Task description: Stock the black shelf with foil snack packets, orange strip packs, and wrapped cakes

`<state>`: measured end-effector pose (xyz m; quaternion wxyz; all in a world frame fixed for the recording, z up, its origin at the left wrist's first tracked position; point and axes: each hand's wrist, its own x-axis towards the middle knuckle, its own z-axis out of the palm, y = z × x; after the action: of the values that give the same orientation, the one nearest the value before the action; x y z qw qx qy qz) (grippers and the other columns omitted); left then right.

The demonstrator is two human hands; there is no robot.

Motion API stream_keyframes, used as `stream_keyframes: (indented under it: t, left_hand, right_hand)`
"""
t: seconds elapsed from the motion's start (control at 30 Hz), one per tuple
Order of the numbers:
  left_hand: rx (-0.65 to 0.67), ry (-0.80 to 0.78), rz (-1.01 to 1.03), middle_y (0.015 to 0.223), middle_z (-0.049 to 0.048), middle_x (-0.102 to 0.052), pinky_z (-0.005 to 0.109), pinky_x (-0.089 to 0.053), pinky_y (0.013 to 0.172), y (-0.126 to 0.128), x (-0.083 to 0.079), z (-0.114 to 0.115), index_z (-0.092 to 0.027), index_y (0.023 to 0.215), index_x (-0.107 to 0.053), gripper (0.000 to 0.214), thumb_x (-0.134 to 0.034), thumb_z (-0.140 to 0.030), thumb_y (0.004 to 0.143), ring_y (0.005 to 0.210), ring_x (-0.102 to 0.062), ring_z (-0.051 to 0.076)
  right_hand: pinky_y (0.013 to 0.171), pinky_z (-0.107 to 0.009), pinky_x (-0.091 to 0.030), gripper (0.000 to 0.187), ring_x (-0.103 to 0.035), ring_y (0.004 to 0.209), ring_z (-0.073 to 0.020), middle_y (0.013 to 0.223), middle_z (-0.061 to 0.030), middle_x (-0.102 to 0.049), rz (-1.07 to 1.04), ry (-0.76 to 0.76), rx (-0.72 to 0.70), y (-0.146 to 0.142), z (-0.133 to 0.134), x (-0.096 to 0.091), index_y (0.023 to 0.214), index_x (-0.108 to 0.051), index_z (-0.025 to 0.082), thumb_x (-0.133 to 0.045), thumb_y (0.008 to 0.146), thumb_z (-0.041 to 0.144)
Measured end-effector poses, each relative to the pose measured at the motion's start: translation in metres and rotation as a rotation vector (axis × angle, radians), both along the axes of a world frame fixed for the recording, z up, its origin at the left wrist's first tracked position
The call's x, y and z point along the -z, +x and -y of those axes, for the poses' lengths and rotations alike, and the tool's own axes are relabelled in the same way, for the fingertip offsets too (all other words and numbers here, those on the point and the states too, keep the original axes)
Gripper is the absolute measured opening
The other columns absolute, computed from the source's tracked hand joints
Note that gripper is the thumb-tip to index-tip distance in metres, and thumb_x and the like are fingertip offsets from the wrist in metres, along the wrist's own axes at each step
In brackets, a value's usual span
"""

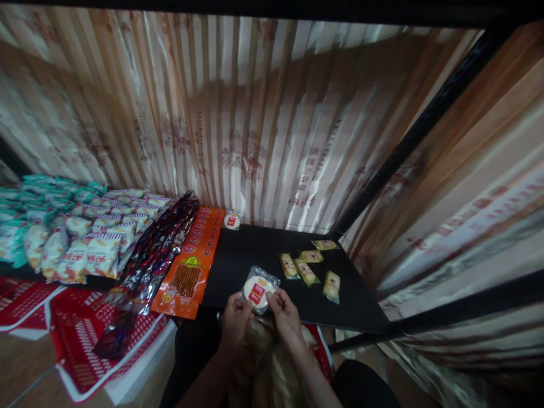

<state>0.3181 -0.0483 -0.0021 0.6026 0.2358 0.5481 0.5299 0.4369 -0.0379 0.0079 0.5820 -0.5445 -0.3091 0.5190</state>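
Note:
Both my hands hold one round white cracker in a clear wrapper (257,292) with a red label, just over the front edge of the black shelf (250,246). My left hand (235,318) pinches its lower left side. On its right side, my right hand (284,314) grips the wrapper with the thumb on top. A similar wrapped round cracker (232,221) lies at the back of the shelf. Several small yellow wrapped snacks (306,272) lie to the right of my hands. Beside them on the left is an orange snack packet (189,266).
Dark shiny packets (159,243), white snack bags (100,252) and green bags (15,232) fill the shelf's left part. Red baskets (85,334) stand below. A black frame post (408,141) slants at the right, before a patterned curtain (255,113). Beneath my hands is a brownish bag (272,362).

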Motion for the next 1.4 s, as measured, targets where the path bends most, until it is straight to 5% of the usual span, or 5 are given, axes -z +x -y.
stream_keyframes:
  t: [0.2, 0.53, 0.8, 1.17, 1.4]
  left_hand:
    - [-0.059, 0.043, -0.055, 0.053, -0.0038, -0.057, 0.018, -0.035, 0.042, 0.002, -0.001, -0.024, -0.014, 0.087, -0.056, 0.044, -0.071, -0.039, 0.054, 0.044, -0.050, 0.009]
    - [-0.201, 0.129, -0.227, 0.072, -0.0003, -0.055, 0.023, -0.044, 0.050, -0.001, 0.017, -0.067, -0.014, 0.089, -0.060, 0.028, -0.062, -0.025, 0.064, 0.052, -0.055, 0.010]
    - [-0.212, 0.173, -0.481, 0.102, 0.0112, -0.054, 0.030, -0.048, 0.083, -0.007, 0.015, -0.095, -0.012, 0.112, -0.052, 0.041, -0.051, -0.010, 0.071, 0.079, -0.061, 0.015]
    - [-0.094, 0.212, -0.802, 0.136, 0.0163, -0.040, 0.035, -0.031, 0.106, 0.000, 0.015, -0.128, -0.012, 0.116, -0.053, 0.047, -0.043, -0.003, 0.072, 0.127, -0.038, 0.024]
    - [-0.027, 0.260, -0.943, 0.139, 0.0135, -0.039, 0.037, -0.027, 0.108, -0.001, 0.009, -0.148, -0.012, 0.121, -0.053, 0.054, -0.040, -0.001, 0.069, 0.129, -0.035, 0.025]
  right_hand:
    - [0.056, -0.024, -0.042, 0.036, -0.054, 0.057, -0.0133, 0.060, 0.0026, -0.061, 0.102, 0.011, -0.063, -0.003, -0.021, -0.007, 0.071, -0.062, 0.019, -0.076, 0.051, 0.045]
    - [0.062, -0.029, -0.046, 0.036, -0.059, 0.063, -0.0172, 0.070, 0.0002, -0.066, 0.293, 0.104, -0.090, -0.020, -0.062, 0.005, 0.090, -0.062, 0.022, -0.068, 0.060, 0.040]
    - [0.062, -0.028, -0.046, 0.022, -0.059, 0.061, -0.0153, 0.068, 0.0006, -0.065, 0.316, 0.126, -0.065, -0.033, -0.111, 0.014, 0.075, -0.060, 0.021, -0.066, 0.058, 0.035]
    - [0.066, -0.030, -0.046, 0.016, -0.059, 0.063, -0.0168, 0.068, 0.0015, -0.065, 0.524, 0.163, -0.082, -0.044, -0.165, 0.026, 0.072, -0.061, 0.023, -0.061, 0.061, 0.035]
    - [0.069, -0.030, -0.046, 0.015, -0.059, 0.066, -0.0164, 0.069, 0.0025, -0.065, 0.602, 0.155, -0.078, -0.050, -0.195, 0.027, 0.073, -0.063, 0.025, -0.058, 0.064, 0.035]
